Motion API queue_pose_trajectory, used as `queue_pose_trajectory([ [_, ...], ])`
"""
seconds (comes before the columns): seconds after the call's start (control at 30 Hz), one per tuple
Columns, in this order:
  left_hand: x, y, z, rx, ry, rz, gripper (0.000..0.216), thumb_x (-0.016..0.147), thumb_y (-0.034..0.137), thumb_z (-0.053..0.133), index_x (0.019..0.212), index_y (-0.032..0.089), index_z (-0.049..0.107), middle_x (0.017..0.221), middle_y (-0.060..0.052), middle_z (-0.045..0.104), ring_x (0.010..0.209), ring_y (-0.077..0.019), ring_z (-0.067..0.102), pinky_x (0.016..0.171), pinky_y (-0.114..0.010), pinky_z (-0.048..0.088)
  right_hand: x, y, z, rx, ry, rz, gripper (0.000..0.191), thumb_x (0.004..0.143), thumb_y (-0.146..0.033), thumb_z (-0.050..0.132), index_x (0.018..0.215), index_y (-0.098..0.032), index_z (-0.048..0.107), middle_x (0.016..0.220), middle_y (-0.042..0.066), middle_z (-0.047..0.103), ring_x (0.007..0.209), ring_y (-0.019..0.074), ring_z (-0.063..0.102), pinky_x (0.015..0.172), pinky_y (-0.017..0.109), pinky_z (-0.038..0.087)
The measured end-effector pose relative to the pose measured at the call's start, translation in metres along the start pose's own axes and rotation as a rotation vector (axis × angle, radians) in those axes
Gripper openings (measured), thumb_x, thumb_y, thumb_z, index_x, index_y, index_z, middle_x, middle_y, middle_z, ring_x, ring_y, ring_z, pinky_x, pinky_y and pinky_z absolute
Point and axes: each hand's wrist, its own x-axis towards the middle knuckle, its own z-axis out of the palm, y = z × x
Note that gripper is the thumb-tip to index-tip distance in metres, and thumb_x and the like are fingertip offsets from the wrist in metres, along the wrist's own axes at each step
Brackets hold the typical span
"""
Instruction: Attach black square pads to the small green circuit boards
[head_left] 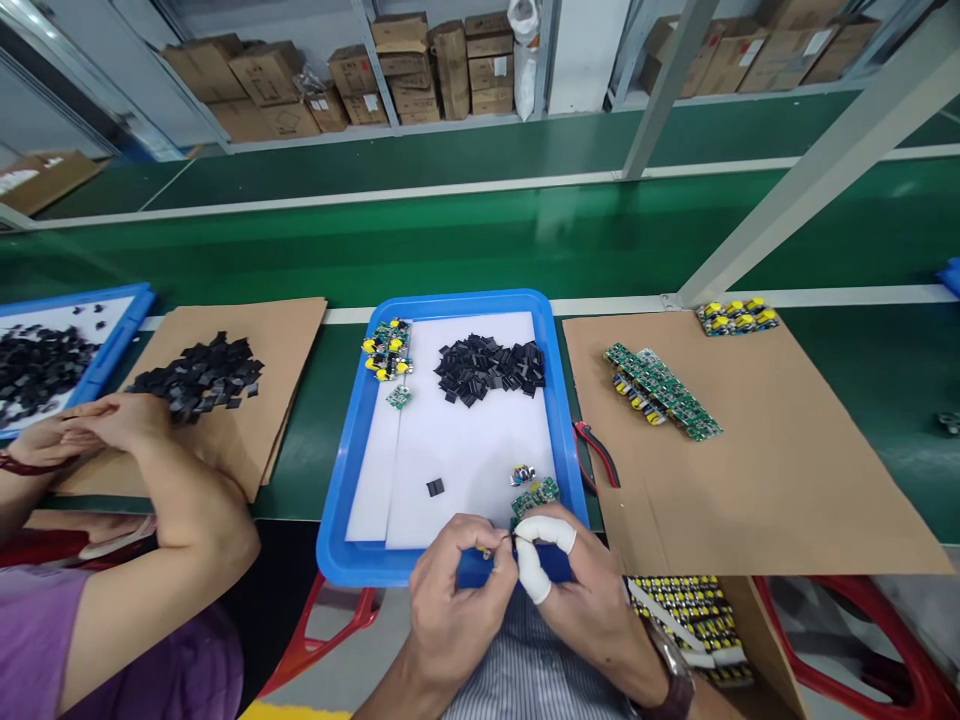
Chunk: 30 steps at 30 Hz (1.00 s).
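A green conveyor bench point(480, 240) runs below shelves of boxes point(420, 70). At far left a co-worker's hands point(97, 420) rest together on cardboard point(292, 340), beside a black heap point(199, 375). In the middle a blue tray point(337, 480) holds black clips point(487, 368) and yellow-topped boards point(388, 350). At its near rim the left hand point(457, 600) and right hand point(589, 600) meet, both pinching a part point(501, 547) too small to identify. The right one wears white fingertip covers point(534, 572). A green board point(536, 497) lies just beyond. To the right lie red cutters point(596, 455) and a board row point(664, 392).
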Motion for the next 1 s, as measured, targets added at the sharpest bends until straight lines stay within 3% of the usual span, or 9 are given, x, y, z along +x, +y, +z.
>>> queue_pose_trajectory([
  [0.1, -0.003, -0.002, 0.004, -0.027, 0.040, 0.024, 0.025, 0.085, 0.003, 0.068, 0.094, 0.025, 0.059, 0.084, 0.002, 0.066, 0.080, -0.0166, 0.067, 0.076, -0.028, 0.055, -0.003, 0.000, -0.001, 0.023, 0.002, -0.038, 0.027, 0.093, -0.007, 0.059, 0.113, -0.025, 0.065, 0.100, 0.005, 0.071, 0.092, 0.0184, 0.069, 0.083, 0.031, 0.058],
  [0.3, 0.001, -0.006, -0.007, -0.118, -0.081, -0.100, 0.019, 0.090, 0.008, 0.066, 0.098, 0.025, 0.060, 0.090, 0.001, 0.068, 0.085, -0.0165, 0.067, 0.079, -0.027, 0.056, -0.005, 0.005, -0.006, 0.119, -0.003, 0.101, 0.021, 0.094, -0.013, 0.065, 0.108, -0.028, 0.070, 0.100, 0.003, 0.073, 0.090, 0.0174, 0.071, 0.081, 0.030, 0.057],
  [0.73, -0.004, -0.002, -0.012, -0.255, -0.247, -0.108, 0.023, 0.092, 0.006, 0.065, 0.102, 0.026, 0.059, 0.094, 0.000, 0.069, 0.089, -0.0156, 0.068, 0.083, -0.027, 0.057, -0.002, 0.000, -0.005, 0.080, -0.093, 0.059, 0.018, 0.092, -0.009, 0.060, 0.099, -0.024, 0.062, 0.092, 0.001, 0.066, 0.084, 0.0157, 0.064, 0.079, 0.027, 0.053],
  [1.0, 0.001, -0.005, -0.013, -0.356, -0.225, -0.234, 0.013, 0.092, 0.012, 0.069, 0.096, 0.022, 0.063, 0.092, -0.003, 0.070, 0.088, -0.0162, 0.067, 0.082, -0.027, 0.056, -0.002, 0.004, -0.005, 0.223, -0.116, 0.112, 0.021, 0.092, -0.009, 0.061, 0.101, -0.027, 0.066, 0.090, 0.000, 0.067, 0.081, 0.0151, 0.063, 0.078, 0.027, 0.053],
])
